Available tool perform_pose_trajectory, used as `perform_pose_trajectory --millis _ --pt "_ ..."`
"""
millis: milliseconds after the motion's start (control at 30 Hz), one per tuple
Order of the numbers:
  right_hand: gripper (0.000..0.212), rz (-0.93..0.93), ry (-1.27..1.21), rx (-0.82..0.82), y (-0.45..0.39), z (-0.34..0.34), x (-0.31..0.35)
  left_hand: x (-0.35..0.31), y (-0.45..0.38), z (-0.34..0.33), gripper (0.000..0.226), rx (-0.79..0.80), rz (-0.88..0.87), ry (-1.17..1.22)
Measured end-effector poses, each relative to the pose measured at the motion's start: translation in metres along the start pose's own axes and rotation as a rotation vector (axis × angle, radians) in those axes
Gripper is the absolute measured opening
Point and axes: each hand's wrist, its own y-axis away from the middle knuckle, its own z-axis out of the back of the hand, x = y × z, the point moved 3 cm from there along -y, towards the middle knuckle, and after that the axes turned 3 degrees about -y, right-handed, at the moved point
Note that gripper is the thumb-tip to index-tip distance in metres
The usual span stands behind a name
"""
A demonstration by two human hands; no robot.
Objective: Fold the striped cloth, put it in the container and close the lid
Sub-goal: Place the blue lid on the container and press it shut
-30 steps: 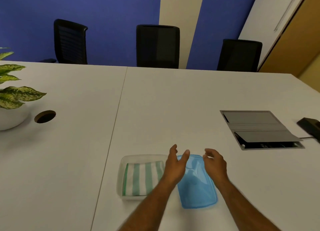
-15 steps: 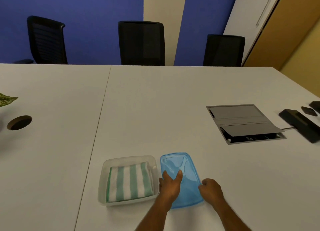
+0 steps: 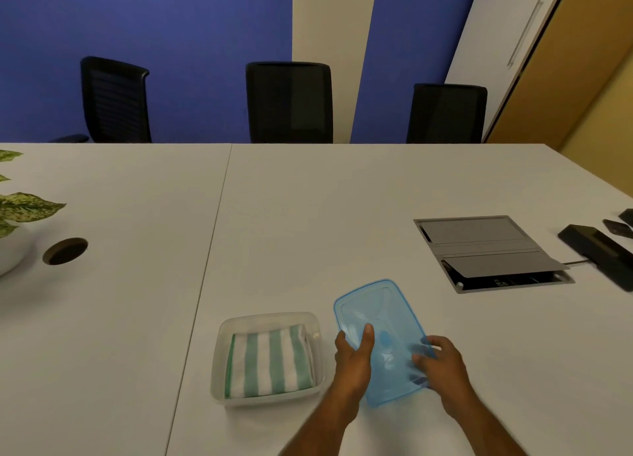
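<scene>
Blue translucent lid [image 3: 373, 322] lower centre, gripped by left hand [image 3: 354, 354] and right hand [image 3: 440, 363], folded striped cloth [image 3: 270, 363] inside clear container [image 3: 219, 353] beside it.

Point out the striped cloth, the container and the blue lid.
striped cloth [image 3: 270, 365]: head view, middle of its folded top face.
container [image 3: 219, 339]: head view, clear left wall near the far corner.
blue lid [image 3: 373, 305]: head view, bare far half, beyond the hands.

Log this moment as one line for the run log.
cloth: folded, in container | lid: off, gripped by left hand and right hand | next: likely cover container
</scene>
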Motion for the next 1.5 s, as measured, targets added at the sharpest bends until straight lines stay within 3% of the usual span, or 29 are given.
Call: perform_pose_trajectory --millis 200,367,467,600,667,733,800,900,1000,1100,1233,1400,1500 --pt "0.022 0.146 -0.06 0.179 0.028 -0.003 0.047 -0.026 0.013 0.028 0.11 0.071 0.001 0.181" --pt "0.029 0.528 0.268 0.064 0.061 -0.021 0.075 -0.054 0.025 0.082 0.108 0.049 -0.066 0.31" --pt "0.046 0.785 0.403 0.015 0.085 -0.037 0.079 -0.066 0.035 0.119 0.089 0.025 -0.117 0.39" --pt "0.047 1.225 0.563 -0.087 0.106 -0.064 0.076 -0.074 0.051 0.159 0.053 0.03 -0.167 0.401" --pt "0.035 1.436 0.621 -0.09 0.118 -0.078 0.074 -0.073 0.06 0.17 0.05 0.021 -0.206 0.322" --pt "0.036 1.518 0.639 -0.018 0.129 -0.089 0.075 -0.068 0.064 0.181 0.052 -0.05 -0.23 0.278" --pt "0.055 1.411 0.659 0.175 0.134 -0.098 0.073 -0.06 0.065 0.196 0.053 -0.14 -0.241 0.339" --pt "0.083 1.059 0.578 0.495 0.133 -0.104 0.064 -0.05 0.066 0.215 0.042 -0.17 -0.29 0.34" --pt "0.085 0.693 0.232 0.449 0.121 -0.111 0.062 -0.038 0.064 0.226 0.037 -0.162 -0.311 0.294" --pt "0.068 0.268 -0.065 0.418 0.11 -0.133 0.054 -0.027 0.063 0.23 0.035 -0.16 -0.329 0.237" --pt "0.049 0.242 0.004 0.303 0.105 -0.153 0.041 -0.013 0.058 0.23 0.038 -0.298 -0.307 0.158" --pt "0.057 0.214 0.141 0.31 0.102 -0.165 0.031 -0.008 0.053 0.222 0.041 -0.514 -0.392 -0.113" --pt "0.058 0.201 0.175 0.306 0.096 -0.169 0.026 -0.006 0.049 0.219 0.031 -0.572 -0.424 -0.18"
